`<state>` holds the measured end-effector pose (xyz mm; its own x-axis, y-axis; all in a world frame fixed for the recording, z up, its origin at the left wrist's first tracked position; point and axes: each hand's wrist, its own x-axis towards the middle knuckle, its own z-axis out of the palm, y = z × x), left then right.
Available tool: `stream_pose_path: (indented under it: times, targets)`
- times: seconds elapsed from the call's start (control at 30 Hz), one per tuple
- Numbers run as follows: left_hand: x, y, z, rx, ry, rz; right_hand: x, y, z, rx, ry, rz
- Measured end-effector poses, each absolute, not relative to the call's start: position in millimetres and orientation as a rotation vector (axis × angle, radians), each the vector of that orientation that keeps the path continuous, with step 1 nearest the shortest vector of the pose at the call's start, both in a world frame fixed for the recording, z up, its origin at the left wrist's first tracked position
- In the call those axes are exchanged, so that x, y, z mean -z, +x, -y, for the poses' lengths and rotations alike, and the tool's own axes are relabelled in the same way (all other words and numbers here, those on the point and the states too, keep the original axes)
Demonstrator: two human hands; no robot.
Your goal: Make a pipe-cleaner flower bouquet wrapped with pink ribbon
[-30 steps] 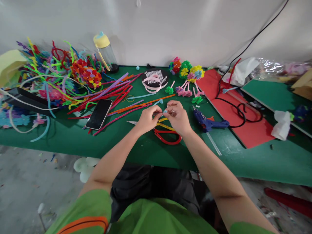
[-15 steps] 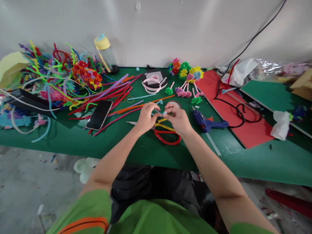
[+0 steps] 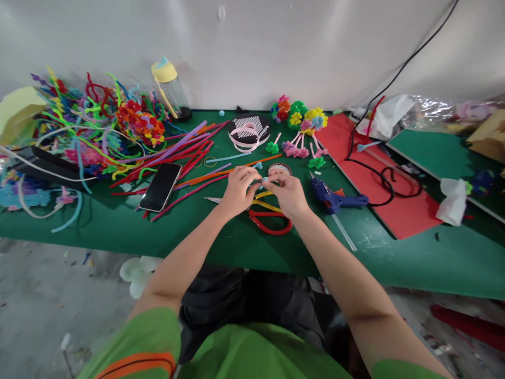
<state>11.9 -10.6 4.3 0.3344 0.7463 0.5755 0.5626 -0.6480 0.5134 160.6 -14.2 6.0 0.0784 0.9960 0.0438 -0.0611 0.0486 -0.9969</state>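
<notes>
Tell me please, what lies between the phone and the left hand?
The head view shows a pink stem slanting between the phone and the left hand, with a silver pointed tip close to that hand.

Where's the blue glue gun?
In the head view, the blue glue gun lies on the green table, just right of the right hand, by the red board.

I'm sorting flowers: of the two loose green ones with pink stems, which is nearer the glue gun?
The right green flower, by the tip of the glue gun. The other green flower lies farther left, beside the black reel.
</notes>
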Motion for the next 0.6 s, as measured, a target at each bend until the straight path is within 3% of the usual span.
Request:
stream_pose_path:
  times: [0.6]
  targets:
    - [-8.9, 10.0, 9.9, -1.167, 2.21, -1.181, -6.6, 166.5, 13.9, -1.255, -1.185, 1.25]
